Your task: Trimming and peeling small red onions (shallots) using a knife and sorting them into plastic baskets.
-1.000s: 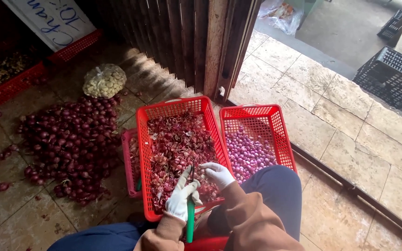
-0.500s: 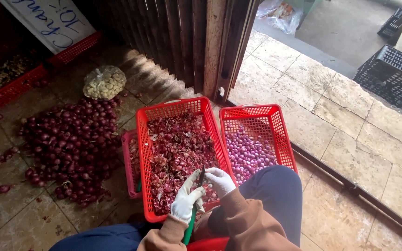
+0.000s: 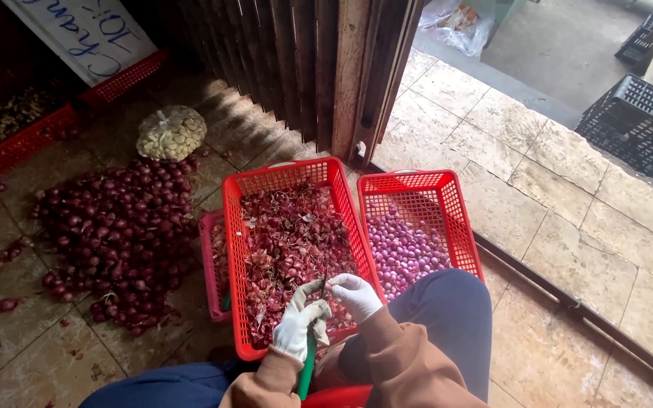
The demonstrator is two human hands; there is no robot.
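Landmark: the large red basket [image 3: 296, 249] on the tiled floor [image 3: 568, 219], filled with reddish-purple shallot skins [image 3: 289, 242].
Left hand [image 3: 300, 329]: white-gloved, over the near end of the large red basket, fingers curled shut round a green-handled knife [image 3: 307, 363]; the green handle runs down from the fist toward the lap, and a thin dark blade shows above the fingers.
Right hand [image 3: 355, 295]: white-gloved, just right of the left hand, at the near right corner of the large red basket; fingertips pinched together against the blade. Whatever it pinches is too small to make out.
Hands together: touching or nearly so, above the skins.
Smaller red basket [image 3: 417, 227]: standing against the right wall of the large red basket, holding peeled pale-purple shallots [image 3: 406, 245].
Unpeeled shallots [image 3: 111, 238]: a loose dark-red heap on the floor, left of the large red basket.
Mesh bag of garlic [image 3: 170, 132]: beyond the heap, up and left of the large red basket.
Black crate [image 3: 636, 121]: far up and right of the large red basket, outside on the paving.
Sliding door frame [image 3: 357, 75]: just behind the two baskets.
Person's knee [image 3: 447, 317]: in blue trousers, near the smaller basket's near edge.
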